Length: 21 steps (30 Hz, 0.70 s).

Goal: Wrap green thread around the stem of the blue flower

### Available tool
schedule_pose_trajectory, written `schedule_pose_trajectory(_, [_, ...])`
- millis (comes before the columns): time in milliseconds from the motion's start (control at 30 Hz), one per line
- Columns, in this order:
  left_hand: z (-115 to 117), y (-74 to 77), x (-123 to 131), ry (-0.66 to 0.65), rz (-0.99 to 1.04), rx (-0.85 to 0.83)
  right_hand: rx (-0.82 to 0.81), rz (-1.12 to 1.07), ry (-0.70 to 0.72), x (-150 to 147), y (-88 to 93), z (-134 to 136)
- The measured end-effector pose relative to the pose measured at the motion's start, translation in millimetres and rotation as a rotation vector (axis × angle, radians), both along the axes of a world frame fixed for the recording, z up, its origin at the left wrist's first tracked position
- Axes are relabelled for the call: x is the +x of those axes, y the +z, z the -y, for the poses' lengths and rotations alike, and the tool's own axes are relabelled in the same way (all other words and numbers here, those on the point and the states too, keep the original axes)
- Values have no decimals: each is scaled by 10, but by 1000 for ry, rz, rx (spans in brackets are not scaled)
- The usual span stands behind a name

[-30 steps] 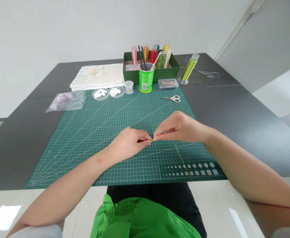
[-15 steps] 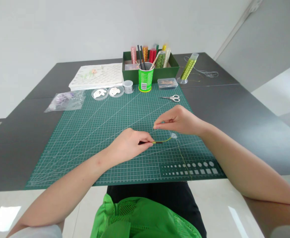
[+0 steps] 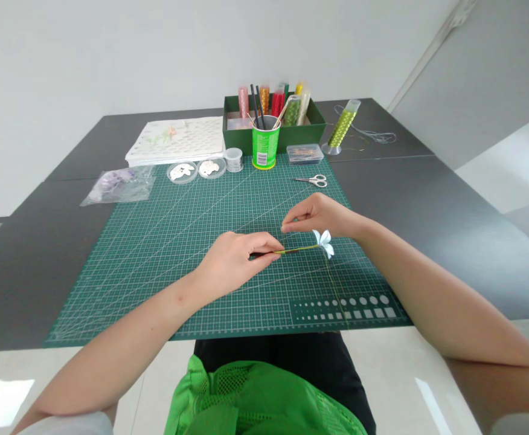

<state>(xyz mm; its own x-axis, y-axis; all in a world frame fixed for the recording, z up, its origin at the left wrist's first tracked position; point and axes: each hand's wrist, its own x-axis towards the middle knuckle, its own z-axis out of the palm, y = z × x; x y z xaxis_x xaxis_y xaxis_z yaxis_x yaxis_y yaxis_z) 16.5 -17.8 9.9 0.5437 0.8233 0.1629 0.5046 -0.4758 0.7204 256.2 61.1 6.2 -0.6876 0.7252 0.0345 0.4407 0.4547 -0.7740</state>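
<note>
My left hand (image 3: 235, 261) is pinched around the thin yellow-green stem (image 3: 305, 248) of a small artificial flower, held low over the green cutting mat (image 3: 156, 254). A dark strip runs along that stem near my fingertips. The pale blue-white flower head (image 3: 323, 243) points right, its petals spread. My right hand (image 3: 321, 215) is just above the stem, thumb and fingers pressed together; whatever they pinch is too fine to make out. From near the flower a thin yellowish thread (image 3: 332, 281) trails across the mat to the front edge.
Small scissors (image 3: 317, 180) lie behind my right hand. Farther back stand a green cup (image 3: 265, 148) with sticks, a clear box (image 3: 305, 153), a green thread spool (image 3: 342, 128) and a dark green box (image 3: 241, 144) of spools. Dishes (image 3: 182, 173) of white pieces and a plastic bag (image 3: 122, 186) lie left.
The flower has turned and come into clear view, its petals spread instead of blurred. Its stem is straighter and slightly higher. My right hand has shifted slightly and stays pinched.
</note>
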Motion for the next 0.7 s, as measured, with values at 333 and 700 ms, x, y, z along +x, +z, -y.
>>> schedule_pose_trajectory(333, [-105, -61, -46, 368, 359, -39, 151, -95, -35, -59, -87, 89])
schedule_pose_trajectory(700, [-143, -56, -64, 445, 303, -43, 608, -81, 127, -117, 118, 348])
